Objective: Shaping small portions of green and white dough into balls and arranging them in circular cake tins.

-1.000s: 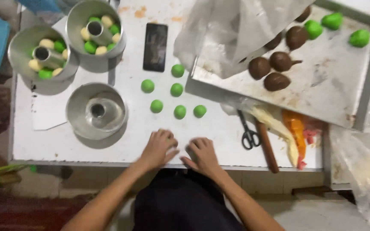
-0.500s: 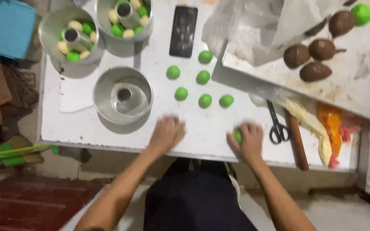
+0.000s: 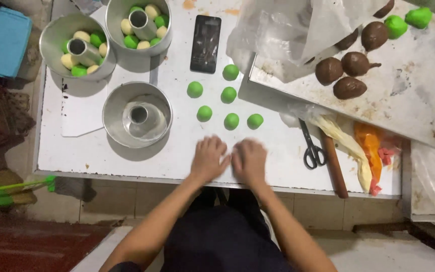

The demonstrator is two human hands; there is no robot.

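Note:
My left hand (image 3: 208, 158) and my right hand (image 3: 250, 160) lie palm down, side by side, on the white table (image 3: 101, 156) near its front edge. Both are blurred by motion. Whatever is under the palms is hidden. Just beyond the hands sit several green dough balls (image 3: 231, 121) in a loose cluster. To the left of the hands stands an empty metal tube pan (image 3: 137, 115).
Two tube pans (image 3: 79, 48) (image 3: 139, 22) hold green and cream balls at the back left. A black phone (image 3: 206, 36) lies beside them. A metal tray (image 3: 404, 100) carries brown dough pieces (image 3: 348, 75), green lumps (image 3: 419, 17) and a plastic bag (image 3: 288, 30). Scissors (image 3: 312, 148) and a brown stick (image 3: 334, 161) lie at the right.
Half a second ago my hands were apart, each over a bit of green dough. Now they are close together and no green shows under them. The camera view has shifted.

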